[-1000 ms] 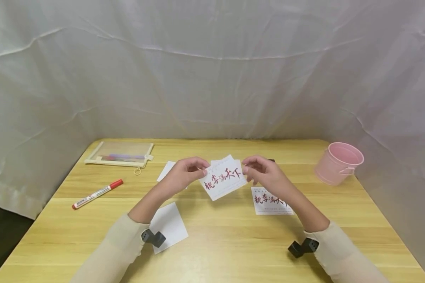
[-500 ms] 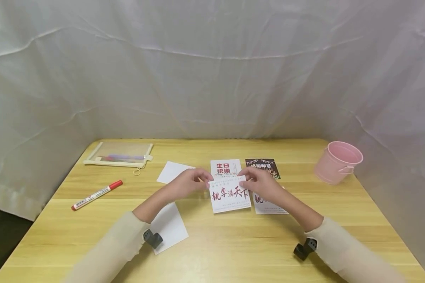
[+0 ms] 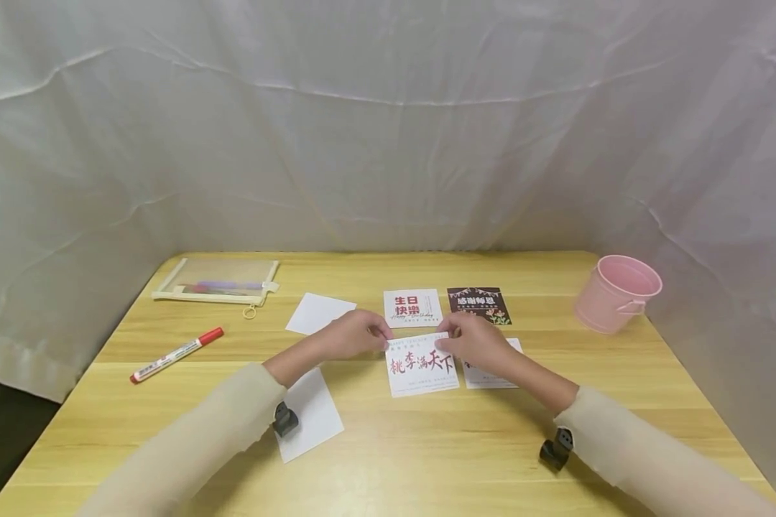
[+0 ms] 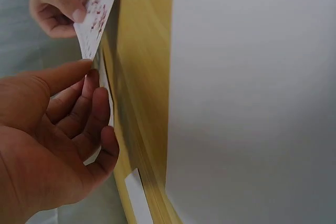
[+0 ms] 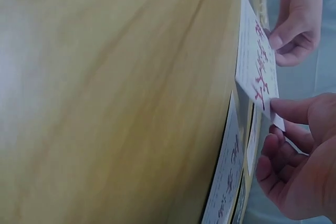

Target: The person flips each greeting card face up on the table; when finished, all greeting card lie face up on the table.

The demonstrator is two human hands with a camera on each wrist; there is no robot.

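Note:
A white card with dark red Chinese characters (image 3: 423, 368) is held by both hands just above the table, its near edge tilted down. My left hand (image 3: 352, 336) pinches its far left corner between thumb and index finger, as the left wrist view shows. At the far right corner my right hand (image 3: 478, 343) pinches it the same way. Behind it lie a white card with red lettering (image 3: 412, 307) and a dark card with white lettering (image 3: 480, 306). A similar red-lettered card (image 3: 491, 377) lies at right, partly hidden under my right hand.
Two blank white cards lie at left, a far card (image 3: 318, 313) and a near card (image 3: 312, 416) partly under the left forearm. A red-capped marker (image 3: 177, 355) and a mesh pencil pouch (image 3: 218, 278) are further left. A pink bucket (image 3: 617, 294) stands at back right.
Both hands have lowered the red-lettered card toward the table and squared it, bringing it nearer the front. The birthday card and dark card behind it have come into view.

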